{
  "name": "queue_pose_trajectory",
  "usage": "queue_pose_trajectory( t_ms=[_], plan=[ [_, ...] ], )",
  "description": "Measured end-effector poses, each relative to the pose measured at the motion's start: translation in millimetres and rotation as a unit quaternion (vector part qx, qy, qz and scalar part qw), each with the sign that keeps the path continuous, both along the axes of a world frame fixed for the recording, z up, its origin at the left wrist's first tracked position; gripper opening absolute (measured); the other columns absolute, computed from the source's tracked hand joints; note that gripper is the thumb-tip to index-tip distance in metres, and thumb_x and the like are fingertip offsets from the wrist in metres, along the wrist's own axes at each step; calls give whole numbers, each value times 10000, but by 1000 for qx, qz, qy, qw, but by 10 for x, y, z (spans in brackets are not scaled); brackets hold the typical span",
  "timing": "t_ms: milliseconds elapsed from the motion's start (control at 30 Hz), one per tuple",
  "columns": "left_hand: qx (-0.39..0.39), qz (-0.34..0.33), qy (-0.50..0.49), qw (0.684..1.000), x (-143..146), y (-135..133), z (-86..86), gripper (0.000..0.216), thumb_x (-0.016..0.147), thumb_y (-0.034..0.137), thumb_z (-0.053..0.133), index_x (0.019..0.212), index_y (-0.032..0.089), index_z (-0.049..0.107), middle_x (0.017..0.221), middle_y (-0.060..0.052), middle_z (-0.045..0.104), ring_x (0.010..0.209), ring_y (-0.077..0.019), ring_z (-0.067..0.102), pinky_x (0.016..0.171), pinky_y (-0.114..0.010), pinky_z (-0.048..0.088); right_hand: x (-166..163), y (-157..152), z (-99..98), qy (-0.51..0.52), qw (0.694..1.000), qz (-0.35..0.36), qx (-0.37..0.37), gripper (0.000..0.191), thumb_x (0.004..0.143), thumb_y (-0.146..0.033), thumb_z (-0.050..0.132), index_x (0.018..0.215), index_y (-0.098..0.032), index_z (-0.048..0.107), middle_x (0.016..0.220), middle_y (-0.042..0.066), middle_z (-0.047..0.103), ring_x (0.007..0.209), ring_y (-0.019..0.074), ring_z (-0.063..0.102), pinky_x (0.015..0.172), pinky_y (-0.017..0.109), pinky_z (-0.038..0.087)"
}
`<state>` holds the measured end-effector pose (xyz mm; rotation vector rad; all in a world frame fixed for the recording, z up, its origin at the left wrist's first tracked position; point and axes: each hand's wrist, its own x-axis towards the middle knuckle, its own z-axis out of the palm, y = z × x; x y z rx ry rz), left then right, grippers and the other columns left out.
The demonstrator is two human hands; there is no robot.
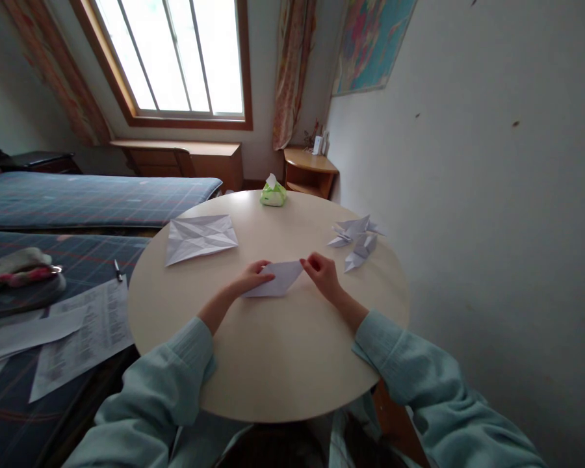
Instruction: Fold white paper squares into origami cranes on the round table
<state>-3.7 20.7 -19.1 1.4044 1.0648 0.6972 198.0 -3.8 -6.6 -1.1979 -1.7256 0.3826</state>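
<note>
Between my two hands is a folded sheet of white paper (pixel 281 278), low over the round table (pixel 273 364). My left hand (pixel 252 277) grips its left part, with the thumb on top and the fingers behind. My right hand (pixel 322 274) pinches the pointed right corner between thumb and fingertips. A creased, unfolded sheet (pixel 201 237) lies on the table to the left. To the right are several folded paper figures (pixel 357 235), resting close together near the table's edge.
A green tissue pack (pixel 273 194) stands at the table's far edge. Left of the table, a bed (pixel 92 244) bears printed sheets (pixel 85 331), a pen (pixel 117 270) and a bag-like item (pixel 22 276). The white wall (pixel 492 214) rises close on the right.
</note>
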Motion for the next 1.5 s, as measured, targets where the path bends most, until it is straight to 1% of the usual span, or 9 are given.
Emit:
queue_pose_trajectory(
  t_ms=[133, 300, 400, 467, 633, 800, 1100, 1367, 1500],
  plan=[
    [116, -118, 105, 981, -51, 18, -8, 474, 611, 364, 647, 1017, 136, 557, 641, 22, 585, 522, -83, 474, 470, -182, 349, 6, -19, 17, -120, 983, 40, 131, 217, 718, -357, 585, 816, -167, 553, 853, 68, 593, 838, 185, 517, 749, 313, 407],
    [303, -53, 225, 925, 7, -53, 30, 397, 690, 297, 596, 1066, 173, 567, 768, -11, 614, 701, -144, 539, 642, -248, 428, -51, 38, -131, -227, 962, 144, 45, 330, 757, -289, 571, 1063, -181, 513, 966, 74, 594, 905, 180, 516, 801, 322, 417],
    [420, -13, 244, 874, 37, -118, 81, 410, 715, 255, 581, 1117, 189, 537, 1073, -72, 571, 988, -204, 502, 860, -320, 393, -54, 91, -202, -266, 958, 102, 30, 331, 774, -282, 548, 1085, -177, 512, 994, 87, 579, 925, 202, 493, 817, 354, 410],
    [455, -46, 230, 859, 36, -150, 94, 407, 735, 263, 567, 1135, 196, 525, 1143, -76, 545, 1051, -203, 479, 907, -323, 371, -54, 106, -211, -279, 958, 64, 31, 325, 769, -274, 553, 1073, -166, 522, 1006, 99, 569, 936, 217, 479, 821, 368, 405],
    [438, -151, 208, 861, -27, -153, 29, 279, 744, 309, 572, 988, 183, 623, 1026, -70, 623, 964, -174, 547, 875, -288, 407, -66, 53, -164, -267, 960, 52, 69, 266, 744, -207, 579, 1004, -156, 556, 1002, 101, 558, 948, 216, 463, 828, 348, 393],
    [451, -51, 245, 857, -69, -141, -52, 155, 727, 281, 595, 826, 201, 683, 895, -59, 628, 878, -174, 539, 797, -288, 425, -67, 4, -162, -242, 955, 172, 2, 148, 730, -283, 603, 803, -154, 589, 740, 23, 528, 628, 110, 474, 601, 220, 404],
    [330, 18, 195, 923, -22, -135, -71, 190, 736, 296, 565, 748, 147, 683, 736, -32, 594, 628, -106, 521, 603, -205, 408, -54, 73, -170, -202, 970, 134, 5, 83, 719, -245, 615, 713, -163, 606, 765, 36, 543, 767, 141, 488, 705, 248, 389],
    [340, 26, 241, 909, 9, -82, -76, 167, 758, 277, 521, 790, 160, 636, 656, 3, 582, 593, -105, 499, 572, -207, 382, -103, 91, -159, -228, 965, 116, -63, 89, 768, -207, 548, 718, -136, 571, 698, 23, 546, 647, 114, 483, 615, 224, 377],
    [381, 41, 266, 884, 34, -107, -82, 125, 761, 240, 516, 780, 180, 624, 727, -6, 557, 628, -107, 509, 600, -214, 411, -131, 87, -175, -225, 969, 94, -38, 79, 756, -158, 545, 831, -143, 562, 740, 34, 566, 697, 135, 502, 655, 250, 409]
  ],
)
